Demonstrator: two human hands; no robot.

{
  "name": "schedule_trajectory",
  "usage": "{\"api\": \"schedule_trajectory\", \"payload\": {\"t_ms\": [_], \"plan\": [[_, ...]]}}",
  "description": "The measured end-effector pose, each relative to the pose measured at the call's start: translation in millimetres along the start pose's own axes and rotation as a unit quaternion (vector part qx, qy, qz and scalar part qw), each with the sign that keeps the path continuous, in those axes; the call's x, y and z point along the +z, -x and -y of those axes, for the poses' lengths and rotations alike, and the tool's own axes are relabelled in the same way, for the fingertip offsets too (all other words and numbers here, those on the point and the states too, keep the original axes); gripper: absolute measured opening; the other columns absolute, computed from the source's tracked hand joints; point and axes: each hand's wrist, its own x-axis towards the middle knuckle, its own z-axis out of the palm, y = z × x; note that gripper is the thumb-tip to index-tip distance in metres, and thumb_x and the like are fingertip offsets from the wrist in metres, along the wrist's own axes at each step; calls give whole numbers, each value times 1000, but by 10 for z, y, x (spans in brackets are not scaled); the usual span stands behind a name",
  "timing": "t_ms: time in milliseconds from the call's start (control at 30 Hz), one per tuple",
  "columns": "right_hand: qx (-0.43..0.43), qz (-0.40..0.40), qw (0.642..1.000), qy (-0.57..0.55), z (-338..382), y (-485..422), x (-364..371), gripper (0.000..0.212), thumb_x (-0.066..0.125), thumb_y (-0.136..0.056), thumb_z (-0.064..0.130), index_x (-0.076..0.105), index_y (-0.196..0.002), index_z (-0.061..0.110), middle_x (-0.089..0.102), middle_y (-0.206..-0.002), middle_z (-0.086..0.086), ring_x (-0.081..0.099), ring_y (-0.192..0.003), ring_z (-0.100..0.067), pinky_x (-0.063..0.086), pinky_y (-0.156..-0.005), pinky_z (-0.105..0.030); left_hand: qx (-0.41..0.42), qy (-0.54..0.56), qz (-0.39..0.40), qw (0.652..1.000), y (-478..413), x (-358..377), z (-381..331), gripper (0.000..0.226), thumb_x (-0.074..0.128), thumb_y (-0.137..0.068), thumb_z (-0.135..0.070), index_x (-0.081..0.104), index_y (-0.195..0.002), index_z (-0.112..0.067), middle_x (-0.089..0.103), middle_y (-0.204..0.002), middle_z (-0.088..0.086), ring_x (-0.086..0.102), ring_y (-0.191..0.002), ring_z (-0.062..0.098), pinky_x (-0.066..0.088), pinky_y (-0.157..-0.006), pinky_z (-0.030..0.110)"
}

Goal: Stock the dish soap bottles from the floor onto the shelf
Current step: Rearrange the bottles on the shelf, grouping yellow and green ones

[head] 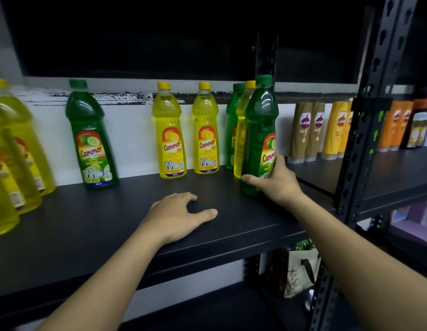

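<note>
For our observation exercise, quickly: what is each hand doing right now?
Left hand: open, resting on the shelf, holding nothing.
Right hand: closed around the base of the green dish soap bottle.

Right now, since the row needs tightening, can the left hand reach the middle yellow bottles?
Probably yes: the left hand lies on the shelf, only bare board before the yellow bottles.
</note>
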Motion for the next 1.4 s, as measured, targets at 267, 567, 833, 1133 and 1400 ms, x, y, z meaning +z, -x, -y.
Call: {"api": "schedule_trajectory", "payload": {"t_ms": [267,567,833,1133,1400], "plan": [[-34,70,997,-2,104,279,-65,92,84,-63,60,39,-137,30,63,-121,8,57,-116,-16,48,-101,-36,10,65,-25,998,39,-17,1,83,55,-71,-84,50,-139,-38,55,-142,-12,52,-130,14,43,-107,37],[-91,149,985,5,383,550,96,114,79,-59,72,26,-150,27,55,-130,14,53,-117,-8,43,-100,-25,125,231,-204,943,218,-100,-61,38,63,-94,-41,53,-129,-33,60,-128,-19,63,-97,-3,55,-87,31],[-157,183,970,-6,682,758,536,87,73,-61,73,42,-132,34,67,-109,15,64,-98,-2,54,-85,-25,107,249,-270,924,387,-155,-3,45,64,-90,-50,41,-127,-41,61,-112,-9,66,-88,7,58,-80,39],[-173,327,921,-125,891,808,845,82,81,-81,25,36,-150,31,64,-131,13,59,-122,-2,44,-109,-35,80,264,-238,931,628,-430,501,58,67,-93,-21,36,-141,-35,50,-134,-17,53,-116,-4,50,-102,30],[-203,329,919,-81,1194,889,1203,55,77,-84,36,58,-135,27,66,-127,17,59,-119,4,46,-108,-32,52,245,-245,937,812,-704,1003,81,85,-77,-35,34,-140,-37,53,-127,-17,60,-108,2,57,-89,29]]}}
